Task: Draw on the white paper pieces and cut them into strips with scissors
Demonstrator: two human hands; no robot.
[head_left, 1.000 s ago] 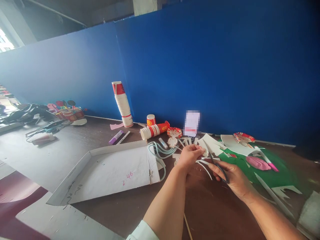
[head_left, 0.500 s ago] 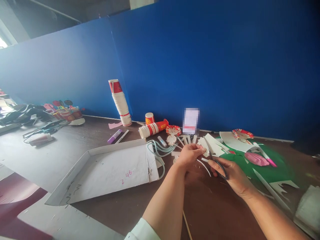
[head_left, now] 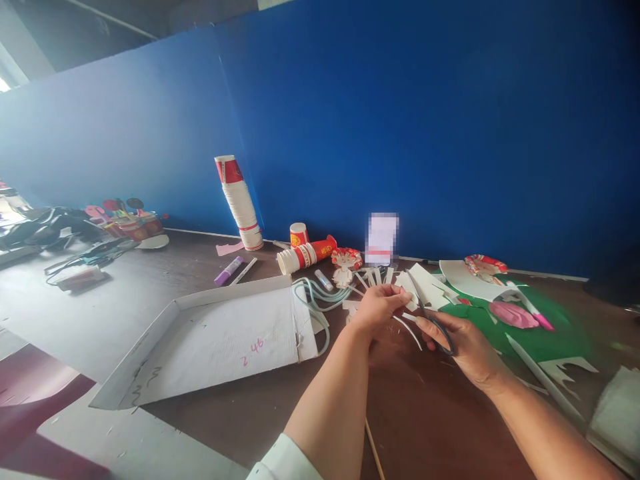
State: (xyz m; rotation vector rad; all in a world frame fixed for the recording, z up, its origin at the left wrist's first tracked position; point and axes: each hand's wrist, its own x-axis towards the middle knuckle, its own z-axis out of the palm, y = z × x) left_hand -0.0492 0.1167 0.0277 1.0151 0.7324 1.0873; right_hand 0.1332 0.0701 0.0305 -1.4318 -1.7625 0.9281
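Note:
My left hand pinches a small piece of white paper between thumb and fingers. In my right hand is a pair of scissors with dark handles, its blades reaching up beside the paper. Whether the blades touch the paper is hard to tell. Around my fingers lie white paper scraps and narrow strips, and a curved white strip hangs or lies below my left hand. A paper cutout figure with a red, frilled top stands just left of them.
A shallow white cardboard box lid takes up the left middle of the table. Behind it are stacked paper cups, cups lying on their side and a purple marker. Green paper lies right; a blue partition stands behind.
Almost nothing differs. The view has shifted very slightly, while both hands keep nearly the same place with the paper and the scissors.

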